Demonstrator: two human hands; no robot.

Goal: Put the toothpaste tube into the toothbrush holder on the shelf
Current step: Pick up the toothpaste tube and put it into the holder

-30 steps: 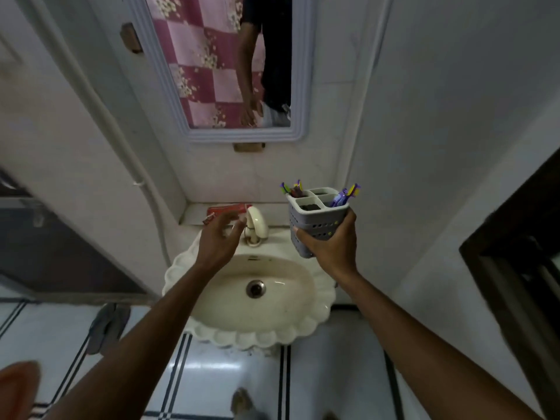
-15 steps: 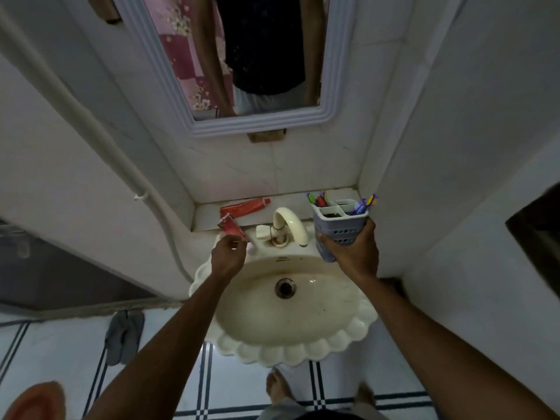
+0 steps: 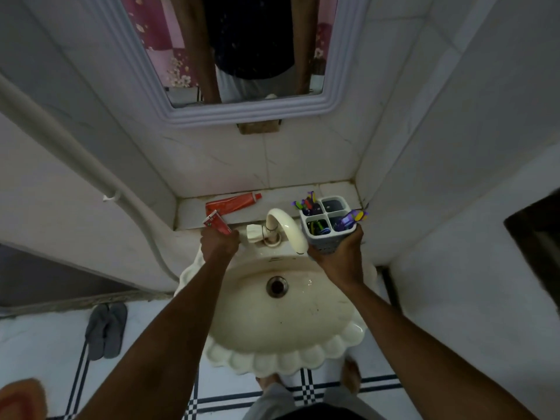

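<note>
My left hand [image 3: 218,242] grips a small red toothpaste tube [image 3: 215,222] by its lower end, its flat end pointing up and left, just left of the tap. A second, longer red toothpaste tube [image 3: 233,202] lies flat on the tiled shelf [image 3: 194,213] behind the basin. My right hand [image 3: 339,256] holds a grey four-compartment toothbrush holder [image 3: 328,225] from below, above the basin's right rim. Purple, green and yellow toothbrush handles stick out of several of its compartments.
A cream tap [image 3: 283,227] stands between my hands, over a cream scalloped basin [image 3: 281,313]. A mirror [image 3: 236,50] hangs above the shelf. White tiled walls close in on both sides. Grey slippers [image 3: 106,328] lie on the floor at the left.
The view has tilted down and closer to the basin. My left hand took the small tube from the shelf edge and holds it near the tap. The holder has sunk slightly toward the shelf.
</note>
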